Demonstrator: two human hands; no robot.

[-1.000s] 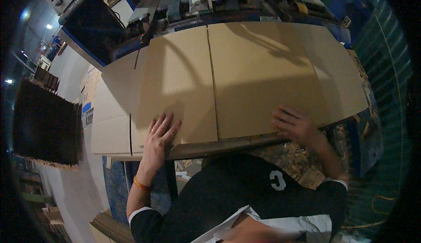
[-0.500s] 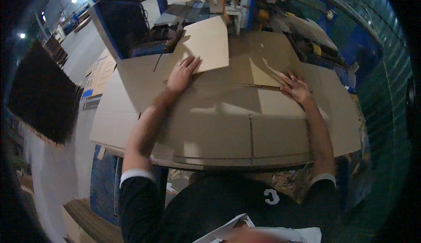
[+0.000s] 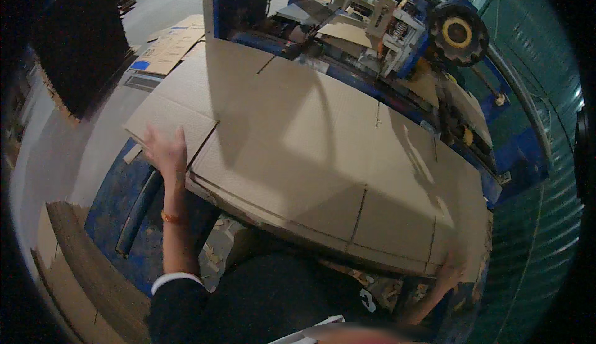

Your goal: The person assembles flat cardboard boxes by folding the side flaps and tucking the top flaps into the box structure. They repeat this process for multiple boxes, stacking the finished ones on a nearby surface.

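Note:
A large brown cardboard sheet point(image 3: 279, 126) with cut slots and crease lines lies across the blue machine's table, on top of what looks like more sheets. My left hand point(image 3: 166, 150) is at its left end, by the near corner, fingers spread and somewhat blurred. Whether it presses on the cardboard I cannot tell. Toward the near right corner, my right hand point(image 3: 455, 262) is smeared by motion and in shadow, so its fingers do not show clearly. A smaller light cardboard piece point(image 3: 347, 32) rests in the machine behind the sheet.
Behind the sheet stands a machine with a black handwheel point(image 3: 458, 32) and a metal head point(image 3: 397, 33). Stacked cardboard point(image 3: 93, 269) is at the lower left, a dark stack point(image 3: 81, 46) at the far left. A green corrugated wall point(image 3: 540, 238) runs along the right.
Both hands have moved toward me and outward to the sheet's ends. The light piece under my left hand is gone from there, baring the large sheet. My view has turned.

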